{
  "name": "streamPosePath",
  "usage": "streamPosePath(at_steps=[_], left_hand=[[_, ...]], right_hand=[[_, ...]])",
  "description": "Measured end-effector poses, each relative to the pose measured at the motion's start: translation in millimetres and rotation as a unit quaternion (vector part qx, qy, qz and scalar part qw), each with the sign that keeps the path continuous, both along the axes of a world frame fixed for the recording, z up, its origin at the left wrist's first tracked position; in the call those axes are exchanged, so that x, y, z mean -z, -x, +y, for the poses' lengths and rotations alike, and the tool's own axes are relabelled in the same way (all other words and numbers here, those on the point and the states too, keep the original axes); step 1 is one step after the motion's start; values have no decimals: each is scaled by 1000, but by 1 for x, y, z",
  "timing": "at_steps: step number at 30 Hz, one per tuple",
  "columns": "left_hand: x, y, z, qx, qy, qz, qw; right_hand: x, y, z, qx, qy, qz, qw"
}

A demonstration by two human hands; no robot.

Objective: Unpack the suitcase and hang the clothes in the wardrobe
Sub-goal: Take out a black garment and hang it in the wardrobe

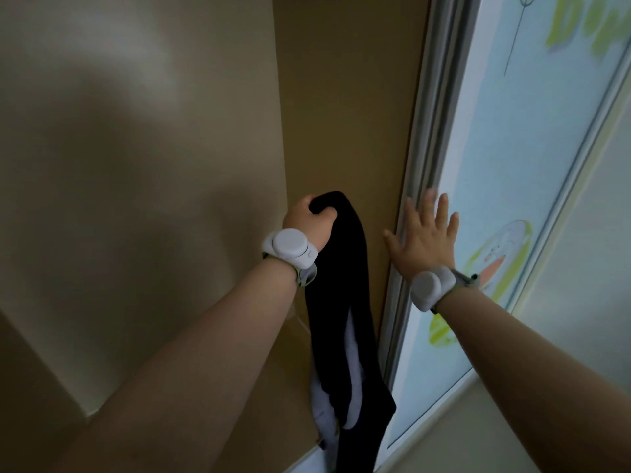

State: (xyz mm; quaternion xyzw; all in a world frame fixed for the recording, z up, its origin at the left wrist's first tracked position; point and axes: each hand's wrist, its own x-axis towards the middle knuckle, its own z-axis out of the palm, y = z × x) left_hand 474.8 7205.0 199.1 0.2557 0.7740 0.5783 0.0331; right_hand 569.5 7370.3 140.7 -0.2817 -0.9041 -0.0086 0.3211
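Observation:
My left hand [309, 220] grips the top of a black garment [345, 302], held up in front of the brown wardrobe side panel [348, 114]. The garment hangs down in a long fold, with pale grey fabric showing in its lower part. My right hand [423, 237] lies flat with spread, straight fingers against the sliding wardrobe door [495, 165], right at its pale metal frame edge. The door panel is light blue with cartoon drawings. The suitcase and any hanger are out of view.
A beige wall [136, 165] fills the left side, in shadow. A second door panel [587, 250] runs along the far right. White wrist devices sit on both my forearms.

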Motion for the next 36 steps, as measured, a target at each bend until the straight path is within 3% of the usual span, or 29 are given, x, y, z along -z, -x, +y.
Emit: streamPosePath(at_steps=[2,4,6,9,11,13,16,20,25,28,31,32,34,36], left_hand=[[-5,5,-8,-22,-8,3,1000],[-10,10,-19,-41,-20,5,999],[-13,17,-35,-56,-31,5,998],[-14,32,-69,-72,-32,0,997],[-13,42,-102,-95,-21,-4,995],[-12,47,-125,-102,-17,-16,995],[-11,52,-171,-119,12,-21,993],[-8,57,-242,-154,95,64,981],[1,52,-286,-39,98,66,992],[8,47,-300,-38,136,95,985],[-1,41,-323,-116,46,115,985],[-4,38,-334,-134,17,120,984],[-14,37,-343,-156,-31,121,980],[-19,38,-358,-197,-73,119,970]], right_hand=[[5,-1,-23,-162,4,59,985],[17,4,-46,-256,34,17,966],[27,14,-66,-245,76,-29,966],[26,34,-82,-231,200,26,952],[18,44,-101,-273,355,78,891],[9,48,-115,-314,443,131,830],[-4,61,-151,-376,480,180,772],[-22,85,-214,-450,540,167,691],[-41,95,-282,-512,558,131,640],[-52,100,-315,-533,537,110,645],[-48,103,-335,-567,528,57,630],[-41,104,-341,-569,516,19,640],[-20,106,-337,-550,462,-75,692],[7,106,-341,-530,439,-152,709]])
